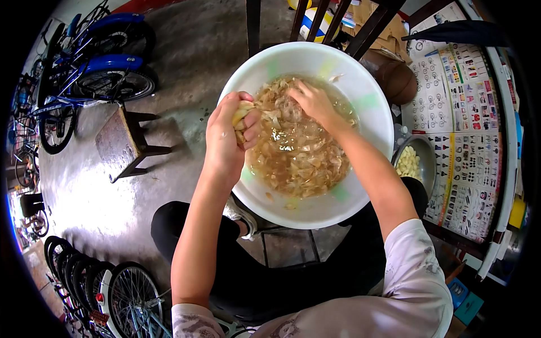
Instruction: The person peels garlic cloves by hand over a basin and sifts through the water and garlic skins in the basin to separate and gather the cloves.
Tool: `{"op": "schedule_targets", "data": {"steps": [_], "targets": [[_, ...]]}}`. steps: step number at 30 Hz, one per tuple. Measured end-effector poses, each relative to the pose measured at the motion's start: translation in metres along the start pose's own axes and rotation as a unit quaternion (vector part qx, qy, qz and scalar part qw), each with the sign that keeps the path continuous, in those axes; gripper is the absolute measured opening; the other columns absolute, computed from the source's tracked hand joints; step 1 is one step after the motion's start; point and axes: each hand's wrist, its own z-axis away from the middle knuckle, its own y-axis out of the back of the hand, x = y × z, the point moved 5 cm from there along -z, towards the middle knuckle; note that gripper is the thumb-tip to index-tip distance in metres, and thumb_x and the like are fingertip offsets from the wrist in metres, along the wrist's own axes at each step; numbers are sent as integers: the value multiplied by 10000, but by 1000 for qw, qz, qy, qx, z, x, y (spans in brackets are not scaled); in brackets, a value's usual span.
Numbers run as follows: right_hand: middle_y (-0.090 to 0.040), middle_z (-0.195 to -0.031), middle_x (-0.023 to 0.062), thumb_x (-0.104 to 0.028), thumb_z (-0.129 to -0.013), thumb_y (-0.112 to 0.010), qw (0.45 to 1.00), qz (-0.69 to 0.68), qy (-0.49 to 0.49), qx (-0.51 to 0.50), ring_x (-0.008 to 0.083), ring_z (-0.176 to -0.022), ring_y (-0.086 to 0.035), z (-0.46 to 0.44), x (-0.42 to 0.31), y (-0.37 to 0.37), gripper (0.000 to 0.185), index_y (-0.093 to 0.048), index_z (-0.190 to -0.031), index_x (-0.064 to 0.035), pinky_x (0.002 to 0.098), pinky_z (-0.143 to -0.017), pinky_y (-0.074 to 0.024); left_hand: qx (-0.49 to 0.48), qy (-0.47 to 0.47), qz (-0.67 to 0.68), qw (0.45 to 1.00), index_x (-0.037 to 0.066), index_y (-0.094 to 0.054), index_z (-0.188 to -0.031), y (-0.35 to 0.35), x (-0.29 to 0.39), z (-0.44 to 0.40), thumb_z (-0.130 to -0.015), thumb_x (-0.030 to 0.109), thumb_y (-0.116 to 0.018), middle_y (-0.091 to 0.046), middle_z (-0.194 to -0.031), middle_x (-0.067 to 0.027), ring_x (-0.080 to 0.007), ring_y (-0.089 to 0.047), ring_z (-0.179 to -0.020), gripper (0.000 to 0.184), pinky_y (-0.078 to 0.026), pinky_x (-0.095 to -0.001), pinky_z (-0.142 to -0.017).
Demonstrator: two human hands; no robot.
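Note:
A large white basin stands in front of me, holding cloudy brownish water with many loose garlic skins floating in it. My left hand is closed around several pale yellow garlic cloves above the basin's left side. My right hand reaches into the back part of the basin, its fingers spread and touching the wet skins; the fingertips are partly hidden by them. Peeled garlic cloves lie in a metal bowl to the right of the basin.
On the left are a small wooden stool and parked blue bicycles. More bicycle wheels stand at lower left. Dark wooden slats rise behind the basin. A table covered with printed sheets flanks the right, with a dark umbrella.

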Motion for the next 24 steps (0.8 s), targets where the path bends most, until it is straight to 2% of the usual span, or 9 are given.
{"op": "schedule_targets", "data": {"steps": [3,6,8,11,15,18,20,22,24], "targets": [[-646,-1062,148,-29,-823,-573,1000,-4,-5,-9,295,-685,-686,-3,1,0,380,-591,-1180,-157,345,-519,-555,1,-1,1,1000,73,-502,-996,0,0,-1,-1031,251,-410,-359,-672,45,-43,-294,-543,204,-217,-199,-449],[-654,-1035,144,-20,-822,-569,987,-7,-63,-150,314,-572,-664,-10,3,7,382,-576,-1188,-132,391,-498,-547,-2,2,-7,1000,76,-504,-988,0,1,-1,-1039,260,-415,-354,-671,47,-38,-288,-540,210,-216,-197,-449],[-627,-1132,165,1,-776,-614,951,-7,-110,-290,344,-785,-676,-16,-1,13,490,-564,-1248,-123,408,-662,-563,-7,1,-13,1000,78,-505,-983,-1,1,-1,-1042,265,-419,-349,-670,49,-35,-284,-540,213,-215,-195,-449],[-522,-1307,156,17,-745,-643,978,-71,-53,-191,328,-1023,-626,-15,-5,39,536,-557,-1258,-109,428,-821,-529,-23,-2,-3,1000,82,-506,-975,-2,1,-2,-1046,275,-428,-336,-672,54,-31,-275,-540,220,-210,-194,-449],[-408,-1421,128,42,-717,-653,963,2,-109,-247,308,-1157,-543,-20,-27,105,560,-575,-1251,-109,451,-929,-474,-23,-12,3,1000,83,-508,-970,1,3,-3,-1048,275,-429,-329,-681,57,-32,-265,-541,222,-201,-196,-450],[-500,-1351,103,-16,-755,-689,977,35,-92,-191,297,-1076,-586,-18,-52,136,452,-621,-1193,-105,466,-903,-492,-32,-24,4,999,81,-510,-965,2,5,-4,-1047,278,-431,-333,-687,57,-32,-268,-548,227,-201,-197,-452],[-586,-1176,122,-133,-771,-752,964,-180,-77,-178,295,-1019,-621,0,-72,125,370,-651,-1125,-98,435,-835,-536,-35,-31,4,999,80,-511,-963,3,5,-4,-1047,279,-433,-335,-691,57,-32,-271,-552,230,-201,-197,-453],[-614,-1028,129,-196,-819,-719,890,-242,-169,-348,293,-968,-636,11,-99,108,264,-670,-1053,-85,431,-774,-545,-42,-27,14,999,78,-515,-963,1,3,-5,-1042,284,-446,-336,-695,57,-31,-278,-560,230,-207,-194,-455],[-594,-995,144,-175,-850,-669,900,-211,-148,-351,317,-948,-637,12,-115,99,209,-657,-1030,-70,441,-754,-540,-36,-24,15,999,79,-516,-965,-1,1,-6,-1042,286,-450,-346,-707,51,-32,-284,-564,231,-212,-192,-457]]}}
